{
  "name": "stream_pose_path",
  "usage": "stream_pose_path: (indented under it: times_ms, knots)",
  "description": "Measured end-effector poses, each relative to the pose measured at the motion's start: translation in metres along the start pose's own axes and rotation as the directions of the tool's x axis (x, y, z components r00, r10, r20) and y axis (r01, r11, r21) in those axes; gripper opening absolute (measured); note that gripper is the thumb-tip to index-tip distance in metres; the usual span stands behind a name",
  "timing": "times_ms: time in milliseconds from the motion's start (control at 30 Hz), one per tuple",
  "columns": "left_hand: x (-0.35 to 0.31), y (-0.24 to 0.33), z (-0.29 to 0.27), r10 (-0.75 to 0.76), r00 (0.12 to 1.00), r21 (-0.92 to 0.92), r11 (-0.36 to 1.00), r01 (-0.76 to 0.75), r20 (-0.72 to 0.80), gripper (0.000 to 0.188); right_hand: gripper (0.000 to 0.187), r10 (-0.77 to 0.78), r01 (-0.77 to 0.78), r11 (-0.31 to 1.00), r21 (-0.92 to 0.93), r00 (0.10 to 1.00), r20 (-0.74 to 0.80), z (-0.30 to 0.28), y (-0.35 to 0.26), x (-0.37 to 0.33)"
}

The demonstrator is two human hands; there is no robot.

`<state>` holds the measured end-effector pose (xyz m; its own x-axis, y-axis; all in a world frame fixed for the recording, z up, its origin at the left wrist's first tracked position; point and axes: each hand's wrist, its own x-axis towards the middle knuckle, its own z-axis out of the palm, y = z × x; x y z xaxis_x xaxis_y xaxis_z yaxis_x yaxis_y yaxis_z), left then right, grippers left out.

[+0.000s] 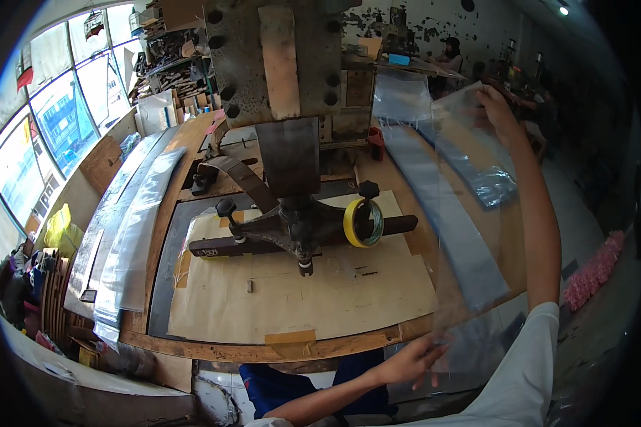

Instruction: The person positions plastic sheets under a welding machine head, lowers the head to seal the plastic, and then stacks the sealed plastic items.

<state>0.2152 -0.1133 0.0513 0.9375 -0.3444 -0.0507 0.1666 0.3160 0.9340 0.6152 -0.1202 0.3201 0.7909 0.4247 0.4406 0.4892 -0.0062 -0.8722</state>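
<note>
My right hand (498, 110) is raised at the far right, its fingers pinching the top corner of a long clear plastic sheet (452, 235). The sheet hangs slantwise toward me, so thin that the table shows through it. Beyond the front edge of the table, my left hand (412, 363) has thumb and forefinger closed at the sheet's near end, the other fingers loose. Beneath the sheet lies a stack of bluish clear plastic strips (441, 206) on the right of the table. A shorter folded plastic bundle (493, 186) rests beside that stack.
A heavy press (292, 164) stands mid-table over a tan board (263, 306). A yellow tape roll (363, 222) hangs on its dark bar (402, 225). More clear plastic sheets (139, 235) lie at left. Pink shredded material (595, 270) is at far right; a person (450, 57) sits behind.
</note>
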Motion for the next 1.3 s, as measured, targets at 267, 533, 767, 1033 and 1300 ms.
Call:
stream_pose_path:
  times_ms: [267, 533, 767, 1033, 1300]
  knots:
    - [0.085, 0.007, -0.026, 0.088, 0.968, 0.081, 0.994, -0.071, -0.236, 0.035, 0.046, 0.027, -0.042, 0.943, -0.331, 0.998, -0.049, 0.025, 0.064, 0.101]
    - [0.102, 0.006, -0.021, 0.151, 0.956, 0.201, 0.974, -0.100, -0.253, 0.033, 0.080, 0.632, 0.216, 0.370, -0.903, 0.654, 0.416, 0.007, 0.175, -0.021]
    - [0.112, 0.010, -0.027, 0.087, 0.983, 0.435, 0.900, -0.010, -0.159, 0.044, 0.087, 0.495, 0.248, 0.351, -0.903, 0.770, 0.404, -0.004, 0.185, -0.152]
    - [-0.074, 0.049, -0.028, -0.102, 0.957, 0.498, 0.866, -0.048, 0.270, 0.048, 0.057, 0.172, 0.277, 0.556, -0.783, 0.884, 0.435, -0.026, 0.217, -0.158]
    - [-0.347, 0.151, -0.055, 0.758, 0.600, 0.950, 0.312, 0.012, -0.257, 0.032, 0.036, -0.500, 0.500, 0.642, -0.581, 0.848, 0.177, -0.012, 0.073, -0.156]
